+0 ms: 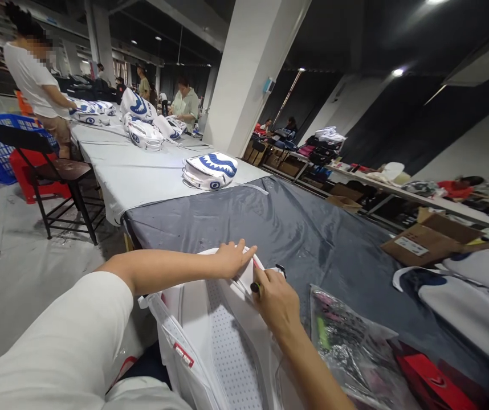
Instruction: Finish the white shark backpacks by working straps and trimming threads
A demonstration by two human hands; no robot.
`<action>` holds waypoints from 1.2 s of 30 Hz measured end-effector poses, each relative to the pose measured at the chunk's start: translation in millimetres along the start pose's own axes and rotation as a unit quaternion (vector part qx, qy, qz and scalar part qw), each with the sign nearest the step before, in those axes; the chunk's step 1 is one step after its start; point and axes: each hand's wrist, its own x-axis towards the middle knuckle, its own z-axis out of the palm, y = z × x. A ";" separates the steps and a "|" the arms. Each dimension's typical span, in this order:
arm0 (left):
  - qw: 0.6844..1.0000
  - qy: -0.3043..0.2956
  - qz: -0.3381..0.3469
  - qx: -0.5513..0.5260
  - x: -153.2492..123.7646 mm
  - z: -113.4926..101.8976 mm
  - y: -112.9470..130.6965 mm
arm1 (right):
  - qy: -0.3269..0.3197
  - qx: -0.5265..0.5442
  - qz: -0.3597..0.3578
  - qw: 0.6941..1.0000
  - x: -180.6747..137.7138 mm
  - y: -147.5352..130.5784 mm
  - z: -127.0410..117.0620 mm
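A white backpack (197,319) with a dotted mesh panel and a small red label leans towards me at the near table edge. My left hand (232,259) lies on its upper edge, fingers stretched out and apart. Just right of it, my right hand (276,299) is closed around a small black tool (255,287), whose dark round end shows by the thumb; its exact kind is hidden. The right fingertips touch the backpack's edge seam, where a bit of red shows.
A clear plastic bag (347,341) and a red item (436,378) lie to the right, near more white bags (467,302). A shark-print backpack (211,171) stands farther along the table. Beyond are a pillar (244,74), a chair (62,168), cartons (428,239) and several people.
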 end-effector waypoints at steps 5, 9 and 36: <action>0.999 0.009 -0.005 -0.038 7.3 6.9 -4.1 | -0.159 -0.011 0.042 0.986 26.7 -12.4 21.6; 0.998 0.003 -0.017 -0.064 11.6 14.1 -8.7 | -0.220 -0.019 0.076 0.972 41.8 -20.1 31.5; 0.994 -0.104 0.005 -0.043 14.3 -4.2 -11.8 | -0.228 0.051 0.149 0.961 39.7 -17.0 41.4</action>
